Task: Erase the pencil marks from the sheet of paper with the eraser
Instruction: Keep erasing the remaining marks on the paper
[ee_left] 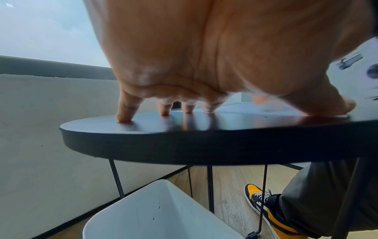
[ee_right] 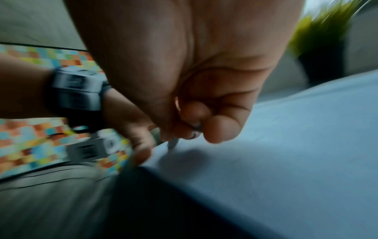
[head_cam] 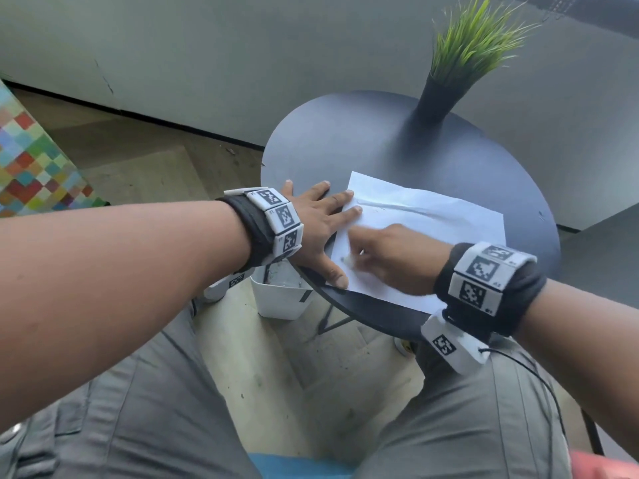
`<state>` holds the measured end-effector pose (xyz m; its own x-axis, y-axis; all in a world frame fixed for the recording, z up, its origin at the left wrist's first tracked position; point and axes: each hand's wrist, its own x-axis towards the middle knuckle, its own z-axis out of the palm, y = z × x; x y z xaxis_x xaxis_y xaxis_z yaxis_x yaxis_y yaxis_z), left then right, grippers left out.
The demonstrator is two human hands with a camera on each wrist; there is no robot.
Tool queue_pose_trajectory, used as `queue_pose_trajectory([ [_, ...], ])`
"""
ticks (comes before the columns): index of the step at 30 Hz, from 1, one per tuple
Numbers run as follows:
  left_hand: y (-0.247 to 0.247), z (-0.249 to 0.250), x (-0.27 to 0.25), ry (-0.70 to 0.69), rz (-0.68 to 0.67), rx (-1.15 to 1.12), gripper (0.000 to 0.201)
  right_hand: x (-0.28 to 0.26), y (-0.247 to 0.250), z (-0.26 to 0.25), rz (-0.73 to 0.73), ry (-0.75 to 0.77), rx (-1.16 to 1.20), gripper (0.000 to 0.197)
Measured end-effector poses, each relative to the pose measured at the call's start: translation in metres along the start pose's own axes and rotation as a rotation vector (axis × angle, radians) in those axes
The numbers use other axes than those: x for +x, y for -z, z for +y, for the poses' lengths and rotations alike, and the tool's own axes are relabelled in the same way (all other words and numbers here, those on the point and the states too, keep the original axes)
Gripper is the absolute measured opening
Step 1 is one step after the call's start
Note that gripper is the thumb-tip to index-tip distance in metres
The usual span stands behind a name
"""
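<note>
Eraser [ee_right: 172, 143] is pinched in the right hand [head_cam: 390, 252] fingers; smudged marks [head_cam: 345, 261] lie at its nine o'clock. Paper [head_cam: 432, 219] is pinned by the flat, spread left hand [head_cam: 318, 223].

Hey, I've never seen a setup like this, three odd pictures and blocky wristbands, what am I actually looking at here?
No machine here: a person wears three cameras. The top picture looks down from the head; the other two look along each wrist, under the palm. The wristbands carry printed marker squares.

A sheet of paper lies on a round dark table, with a potted grass plant at the back. A white bin stands on the floor below.

The left hand lies spread flat, its fingers pressing the paper's edge. The right hand is curled, pinching a small pale eraser whose tip meets the paper. That view is blurred.
</note>
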<state>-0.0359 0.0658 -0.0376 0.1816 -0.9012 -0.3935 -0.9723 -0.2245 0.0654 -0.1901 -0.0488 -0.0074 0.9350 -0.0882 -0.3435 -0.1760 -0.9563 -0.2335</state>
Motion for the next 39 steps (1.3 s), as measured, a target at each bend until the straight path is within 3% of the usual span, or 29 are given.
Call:
queue_pose_trajectory([
  [2, 0.0, -0.001, 0.002, -0.003, 0.007, 0.008, 0.131, 0.001, 0.0, -0.002, -0.024, -0.003, 0.025, 0.015],
  [5, 0.0, -0.001, 0.003, -0.01, 0.021, 0.024, 0.133, 0.011, 0.011, 0.023, 0.172, -0.231, 0.082, 0.024],
  [7, 0.0, 0.0, 0.002, -0.005, 0.012, 0.025, 0.132, 0.008, 0.005, 0.016, 0.147, -0.156, 0.022, 0.02],
  [10, 0.001, 0.002, 0.002, 0.003, 0.005, 0.023, 0.131, 0.001, -0.005, -0.007, -0.031, 0.009, 0.014, 0.017],
  [14, 0.001, 0.001, 0.004, -0.003, 0.015, 0.023, 0.133, 0.008, 0.008, 0.019, 0.176, -0.204, 0.101, 0.023],
  [15, 0.001, 0.001, 0.003, -0.001, 0.009, 0.023, 0.133, 0.005, 0.006, 0.016, 0.174, -0.169, 0.069, 0.021],
  [18, 0.002, 0.002, 0.002, 0.007, 0.0, 0.04, 0.132, -0.007, -0.005, -0.006, -0.009, 0.003, 0.02, 0.015],
  [22, 0.003, 0.002, 0.004, 0.0, 0.0, 0.043, 0.136, -0.005, 0.003, 0.018, 0.119, -0.152, 0.121, 0.024],
  [23, 0.003, 0.002, 0.004, 0.004, -0.005, 0.048, 0.137, -0.006, 0.002, 0.017, 0.122, -0.126, 0.08, 0.025],
  [26, 0.004, 0.004, 0.001, 0.017, -0.022, 0.06, 0.136, -0.015, -0.006, 0.0, -0.052, 0.0, 0.022, 0.02],
  [31, 0.009, 0.008, 0.0, 0.02, -0.054, 0.049, 0.123, -0.012, 0.002, 0.03, 0.162, -0.2, 0.105, 0.025],
  [35, 0.012, 0.008, 0.0, 0.018, -0.079, 0.053, 0.115, -0.023, -0.009, 0.006, -0.017, -0.034, 0.029, 0.021],
  [39, 0.018, 0.013, -0.003, 0.016, -0.085, 0.077, 0.113, -0.016, 0.004, 0.032, 0.142, -0.222, 0.145, 0.025],
])
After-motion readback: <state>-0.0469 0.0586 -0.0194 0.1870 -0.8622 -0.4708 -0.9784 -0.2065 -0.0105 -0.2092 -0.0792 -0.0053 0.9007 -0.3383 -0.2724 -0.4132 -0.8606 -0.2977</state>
